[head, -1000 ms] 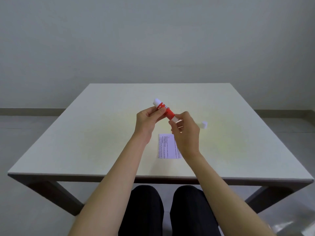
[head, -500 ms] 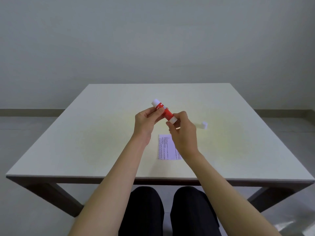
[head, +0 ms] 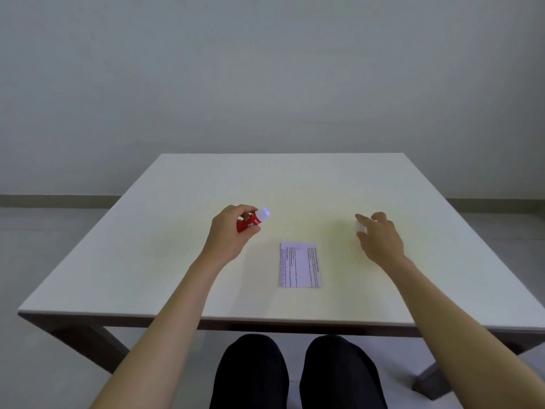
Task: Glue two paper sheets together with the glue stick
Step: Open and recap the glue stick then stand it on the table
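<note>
We see left hand [head: 228, 233] pinching red glue stick [head: 251, 222] above table [head: 147, 246]. Right hand [head: 379, 236], fingers spread, on small white cap [head: 360, 227], perhaps gripping; partly hidden. Printed paper sheet [head: 300, 265] lies between hands.

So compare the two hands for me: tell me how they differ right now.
The left hand is closed around the red glue stick, held above the table; the right hand has fingers spread, reaching at the small white cap. Left sits left of the paper, right to its right. Both are bare.
</note>
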